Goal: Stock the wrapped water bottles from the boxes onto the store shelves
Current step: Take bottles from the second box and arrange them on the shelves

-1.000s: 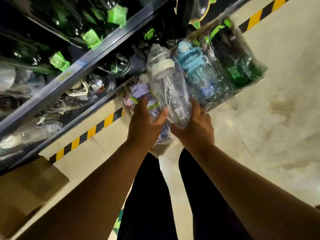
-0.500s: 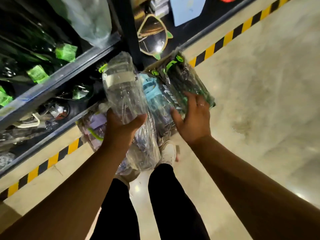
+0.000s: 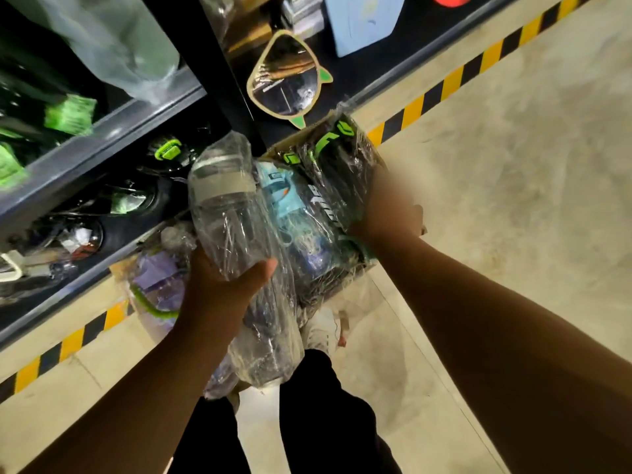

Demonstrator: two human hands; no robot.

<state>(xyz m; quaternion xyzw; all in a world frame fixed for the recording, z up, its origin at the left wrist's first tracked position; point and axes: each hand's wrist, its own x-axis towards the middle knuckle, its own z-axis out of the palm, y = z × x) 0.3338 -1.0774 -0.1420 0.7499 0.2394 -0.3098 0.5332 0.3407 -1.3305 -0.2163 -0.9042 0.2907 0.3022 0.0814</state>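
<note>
I carry an armful of plastic-wrapped water bottles in front of the shelves. My left hand (image 3: 225, 285) grips a clear bottle with a grey lid (image 3: 224, 213) from below. Beside it lie a light blue bottle (image 3: 280, 196) and a dark bottle with green clips (image 3: 337, 165). My right hand (image 3: 390, 210), blurred by motion, holds the right side of the dark bottle. A purple-lidded bottle (image 3: 157, 278) hangs at the bundle's left, under my left wrist. The metal shelf (image 3: 102, 138) at left holds several wrapped dark bottles with green tags.
A black upright post (image 3: 219, 73) separates the shelf bays. A cat-shaped mirror (image 3: 285, 82) and a pale blue box (image 3: 362, 22) sit in the right bay. Yellow-black hazard tape (image 3: 455, 80) edges the shelf base. Beige floor stretches to the right. My legs and a shoe are below.
The view swung right along the shelving. My right hand slid from the bundle's underside up onto the dark bottle's right side. My left hand now grips the clear bottle higher.
</note>
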